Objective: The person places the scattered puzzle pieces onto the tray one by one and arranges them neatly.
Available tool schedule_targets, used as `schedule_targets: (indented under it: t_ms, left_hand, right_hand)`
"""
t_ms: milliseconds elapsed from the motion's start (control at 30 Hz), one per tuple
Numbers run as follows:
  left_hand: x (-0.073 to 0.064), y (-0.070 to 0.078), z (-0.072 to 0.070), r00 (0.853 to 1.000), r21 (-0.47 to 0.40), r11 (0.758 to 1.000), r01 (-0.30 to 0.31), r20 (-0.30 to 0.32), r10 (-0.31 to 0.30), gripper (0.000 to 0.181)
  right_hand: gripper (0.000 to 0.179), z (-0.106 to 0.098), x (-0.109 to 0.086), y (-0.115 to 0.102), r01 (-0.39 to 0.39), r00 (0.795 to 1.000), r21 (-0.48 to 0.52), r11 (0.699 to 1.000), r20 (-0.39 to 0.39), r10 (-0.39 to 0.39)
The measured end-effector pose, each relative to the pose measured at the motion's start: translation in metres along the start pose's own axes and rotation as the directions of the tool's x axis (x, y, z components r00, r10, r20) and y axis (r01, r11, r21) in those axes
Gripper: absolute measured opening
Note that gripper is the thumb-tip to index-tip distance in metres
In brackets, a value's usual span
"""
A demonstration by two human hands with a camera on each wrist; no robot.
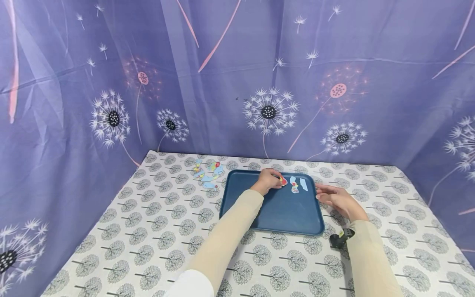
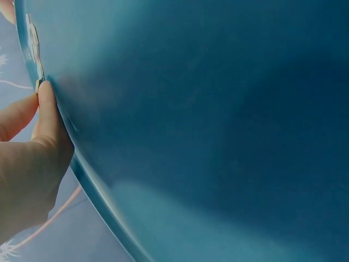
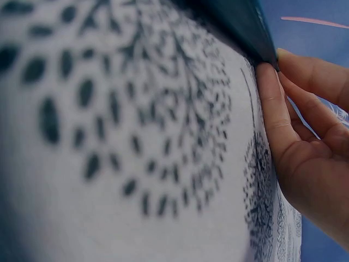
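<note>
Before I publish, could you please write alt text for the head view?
The left hand pinches a reddish piece at a blue tray holding other pieces; the right hand touches its right side. More pieces lie on patterned cloth.

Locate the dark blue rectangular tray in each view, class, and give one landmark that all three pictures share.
Head: the tray is below and slightly right of the centre.
Left wrist: it fills most of the picture, its edge running down the left side.
Right wrist: only part shows, at the top, right of centre.
Shared landmark: the purple dandelion-print fabric backdrop.
</note>
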State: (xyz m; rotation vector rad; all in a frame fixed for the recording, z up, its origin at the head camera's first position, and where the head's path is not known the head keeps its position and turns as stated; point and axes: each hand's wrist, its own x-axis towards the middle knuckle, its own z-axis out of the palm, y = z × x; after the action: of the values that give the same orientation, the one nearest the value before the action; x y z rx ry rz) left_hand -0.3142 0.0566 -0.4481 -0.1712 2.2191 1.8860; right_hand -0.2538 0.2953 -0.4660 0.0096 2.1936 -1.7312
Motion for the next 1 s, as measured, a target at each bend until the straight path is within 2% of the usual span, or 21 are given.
schedule_targets:
  t_ms: [233,400,567,867,1000]
  left_hand:
    - [0.004,0.000,0.006,0.999,-0.001,1.000,0.028,-0.015,-0.028,0.034]
    - [0.010,-0.002,0.008,1.000,0.033,0.999,0.021,-0.023,-0.020,0.033]
    - [0.015,-0.004,0.009,0.999,0.062,0.998,0.019,-0.036,-0.017,0.031]
    - [0.012,-0.004,0.008,0.999,0.104,0.995,-0.015,-0.047,0.020,0.030]
    - [0.010,-0.003,0.005,0.999,0.095,0.995,-0.018,-0.049,0.023,0.029]
  right_hand:
    - [0.069,-0.002,-0.001,0.001,0.006,1.000,0.004,1.000,0.005,-0.006]
    - [0.068,-0.001,-0.001,0.000,-0.002,1.000,-0.026,1.000,-0.006,0.002]
    - [0.066,0.000,-0.001,-0.001,0.008,1.000,-0.008,1.000,-0.012,-0.008]
    - [0.066,0.002,0.000,0.001,0.003,1.000,0.004,1.000,-0.030,-0.003]
    - [0.067,0.002,0.000,0.001,0.004,1.000,0.013,1.000,-0.030,-0.004]
